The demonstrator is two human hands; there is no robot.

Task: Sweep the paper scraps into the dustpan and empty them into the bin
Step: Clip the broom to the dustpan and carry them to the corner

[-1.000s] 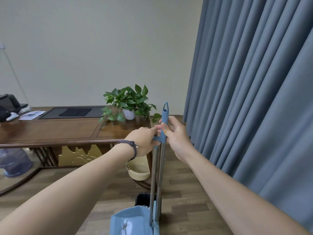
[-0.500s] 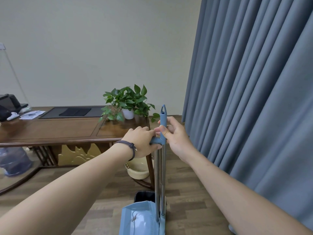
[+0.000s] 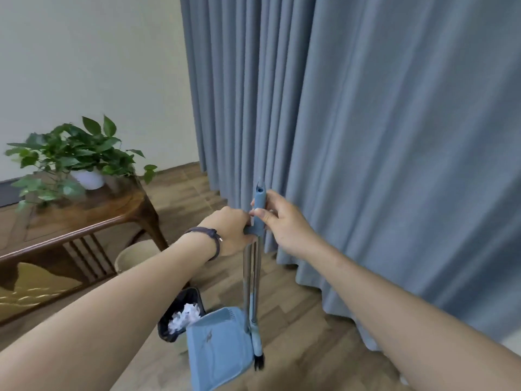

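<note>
My left hand point(image 3: 229, 232) grips the blue top of the dustpan handle point(image 3: 251, 230). My right hand point(image 3: 277, 221) grips the blue broom handle point(image 3: 260, 204) right beside it. Both metal poles hang straight down, side by side. The blue dustpan point(image 3: 215, 347) stands upright on the wooden floor with the dark broom bristles point(image 3: 258, 361) against its right edge. Just left of the dustpan sits a small black bin point(image 3: 169, 333) holding crumpled white paper scraps point(image 3: 184, 318).
A dark wooden table point(image 3: 93, 213) with a potted green plant point(image 3: 73, 162) stands at left. A cream basin point(image 3: 135, 255) sits under its corner. Grey-blue curtains point(image 3: 352, 136) fill the right and reach the floor close to the broom.
The view has swung right and down, so the table has slid left and the bin with paper in it now shows. Both hands keep their grip on the two handles.
</note>
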